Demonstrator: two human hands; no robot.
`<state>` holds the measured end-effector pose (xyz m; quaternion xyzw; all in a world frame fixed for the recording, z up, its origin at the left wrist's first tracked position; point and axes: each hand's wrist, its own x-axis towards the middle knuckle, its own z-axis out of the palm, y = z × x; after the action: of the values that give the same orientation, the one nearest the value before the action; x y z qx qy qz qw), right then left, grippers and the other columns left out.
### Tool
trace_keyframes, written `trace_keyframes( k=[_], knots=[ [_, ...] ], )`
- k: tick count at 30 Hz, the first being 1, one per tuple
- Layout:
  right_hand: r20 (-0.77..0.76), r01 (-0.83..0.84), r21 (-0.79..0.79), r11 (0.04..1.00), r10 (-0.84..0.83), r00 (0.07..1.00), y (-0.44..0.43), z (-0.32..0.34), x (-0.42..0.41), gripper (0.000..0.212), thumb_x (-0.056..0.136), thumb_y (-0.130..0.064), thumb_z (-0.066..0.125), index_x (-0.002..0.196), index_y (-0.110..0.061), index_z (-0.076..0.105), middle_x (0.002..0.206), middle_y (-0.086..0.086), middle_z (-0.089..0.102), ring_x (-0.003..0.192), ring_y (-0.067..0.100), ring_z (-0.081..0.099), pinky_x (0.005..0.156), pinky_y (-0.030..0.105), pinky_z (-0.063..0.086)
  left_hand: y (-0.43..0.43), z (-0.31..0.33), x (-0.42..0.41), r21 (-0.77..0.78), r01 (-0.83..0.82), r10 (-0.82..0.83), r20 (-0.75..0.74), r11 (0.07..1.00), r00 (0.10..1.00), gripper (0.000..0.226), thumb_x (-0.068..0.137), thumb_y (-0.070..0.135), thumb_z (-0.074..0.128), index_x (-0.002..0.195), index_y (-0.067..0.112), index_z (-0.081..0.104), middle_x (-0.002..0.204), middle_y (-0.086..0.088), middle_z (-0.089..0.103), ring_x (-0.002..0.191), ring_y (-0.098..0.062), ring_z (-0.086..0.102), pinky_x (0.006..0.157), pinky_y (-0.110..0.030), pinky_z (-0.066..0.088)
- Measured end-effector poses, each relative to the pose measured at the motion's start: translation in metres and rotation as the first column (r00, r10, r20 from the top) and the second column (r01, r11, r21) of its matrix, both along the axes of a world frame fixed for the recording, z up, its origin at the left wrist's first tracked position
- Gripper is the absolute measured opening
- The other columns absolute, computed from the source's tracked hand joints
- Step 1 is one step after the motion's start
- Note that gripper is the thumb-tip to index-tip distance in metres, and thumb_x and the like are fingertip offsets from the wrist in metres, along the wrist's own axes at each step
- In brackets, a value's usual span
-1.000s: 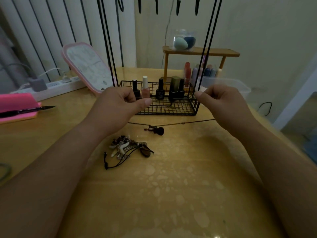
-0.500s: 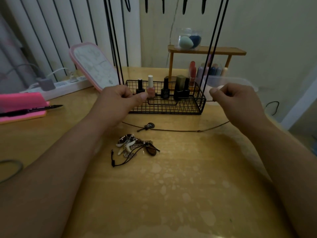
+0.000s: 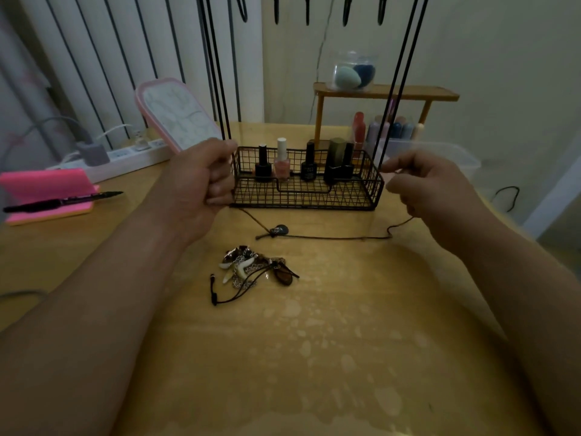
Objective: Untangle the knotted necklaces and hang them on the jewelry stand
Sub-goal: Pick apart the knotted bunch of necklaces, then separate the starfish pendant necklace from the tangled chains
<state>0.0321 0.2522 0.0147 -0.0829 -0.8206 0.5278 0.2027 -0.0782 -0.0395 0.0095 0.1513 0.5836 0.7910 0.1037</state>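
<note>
Tabletop [image 3: 330, 357] wood is filling most of the view, and a black wire basket [image 3: 306, 187] of nail polish bottles is sitting at its far middle; everything below is placed against that basket. Jewelry stand [image 3: 217, 67] rods are rising from the basket's two ends, with hooks [image 3: 308, 11] showing above it. Both forearms are reaching forward, wrists level, one to each end of the basket. The left hand [image 3: 201, 180] is curling into a fist at the basket's left end, closing on one end of a thin dark cord necklace [image 3: 330, 237]. The right hand [image 3: 430, 184] is pinching the other end between thumb and fingertip just off the basket's right end. The cord is sagging in front of the basket, its small dark pendant [image 3: 279, 229] resting on the wood. Nearer than that, a knotted pile of necklaces [image 3: 251, 269] is lying untouched.

The cord is looking light, limp and thin, so it should be slipping easily; gripping near the ends and lifting it spread seems wisest, keeping the pendant from swinging.
</note>
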Motion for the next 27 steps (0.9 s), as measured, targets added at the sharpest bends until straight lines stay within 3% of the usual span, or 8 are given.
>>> trace_keyframes(
  k=[4, 10, 14, 18, 23, 27],
  knots=[
    [-0.01, 0.095, -0.077, 0.993, -0.096, 0.995, 0.012, -0.001, -0.002, 0.009, 0.099, -0.01, 0.062, 0.099, -0.016, 0.069, 0.077, -0.001, 0.054, 0.059, 0.012, 0.044, 0.053, 0.026, 0.037, -0.004, 0.001, 0.0, -0.127, 0.013, -0.028, -0.118, 0.992, 0.993, 0.039, 0.097, 0.003, 0.05, 0.065, 0.025, 0.041, 0.058, 0.006, 0.03, 0.049, -0.01, 0.025, 0.044, -0.023, 0.02],
    [-0.016, 0.033, -0.242, 0.97, -0.038, 0.999, 0.019, 0.005, 0.001, 0.006, 0.102, -0.013, 0.06, 0.102, -0.009, 0.064, 0.069, -0.002, 0.047, 0.051, 0.008, 0.039, 0.045, 0.022, 0.032, -0.009, 0.005, 0.0, -0.248, -0.228, 0.181, -0.2, 0.941, 0.963, 0.019, 0.097, -0.002, 0.055, 0.089, 0.016, 0.058, 0.063, 0.007, 0.049, 0.053, -0.009, 0.038, 0.048, -0.025, 0.03],
    [0.147, 0.004, -0.181, 0.983, 0.023, 0.989, 0.021, 0.003, 0.001, 0.011, 0.103, -0.013, 0.058, 0.106, -0.009, 0.069, 0.076, 0.003, 0.049, 0.06, 0.014, 0.042, 0.054, 0.028, 0.037, -0.008, 0.002, 0.005, -0.46, -0.315, 0.221, -0.248, 0.83, 0.943, 0.007, 0.099, 0.009, 0.061, 0.103, 0.011, 0.066, 0.076, 0.0, 0.057, 0.06, -0.014, 0.046, 0.051, -0.027, 0.038],
    [0.32, -0.006, -0.11, 0.994, 0.041, 0.947, 0.018, -0.002, 0.001, 0.013, 0.103, -0.014, 0.06, 0.107, -0.009, 0.071, 0.08, 0.008, 0.052, 0.067, 0.02, 0.045, 0.062, 0.033, 0.042, -0.009, -0.004, 0.007, -0.586, -0.288, 0.188, -0.227, 0.758, 0.956, 0.01, 0.1, 0.019, 0.064, 0.104, 0.012, 0.07, 0.077, -0.004, 0.059, 0.058, -0.014, 0.052, 0.051, -0.027, 0.046],
    [0.329, -0.003, -0.035, 0.999, 0.014, 0.944, 0.022, -0.006, -0.001, 0.011, 0.099, -0.015, 0.066, 0.105, -0.009, 0.072, 0.085, 0.014, 0.058, 0.075, 0.026, 0.052, 0.072, 0.039, 0.049, -0.013, -0.007, 0.006, -0.648, -0.271, 0.179, -0.206, 0.712, 0.962, 0.008, 0.099, 0.022, 0.067, 0.099, 0.015, 0.07, 0.074, -0.006, 0.064, 0.068, -0.019, 0.065, 0.066, -0.035, 0.056],
    [0.326, -0.023, 0.131, 0.991, -0.021, 0.945, 0.026, -0.008, -0.002, 0.007, 0.095, -0.021, 0.073, 0.096, -0.014, 0.076, 0.084, 0.014, 0.066, 0.076, 0.026, 0.059, 0.073, 0.038, 0.049, -0.015, -0.007, 0.007, -0.726, -0.357, 0.188, -0.307, 0.587, 0.933, 0.009, 0.098, 0.025, 0.067, 0.094, 0.017, 0.07, 0.078, -0.006, 0.068, 0.064, -0.015, 0.06, 0.058, -0.028, 0.045]
  ],
)
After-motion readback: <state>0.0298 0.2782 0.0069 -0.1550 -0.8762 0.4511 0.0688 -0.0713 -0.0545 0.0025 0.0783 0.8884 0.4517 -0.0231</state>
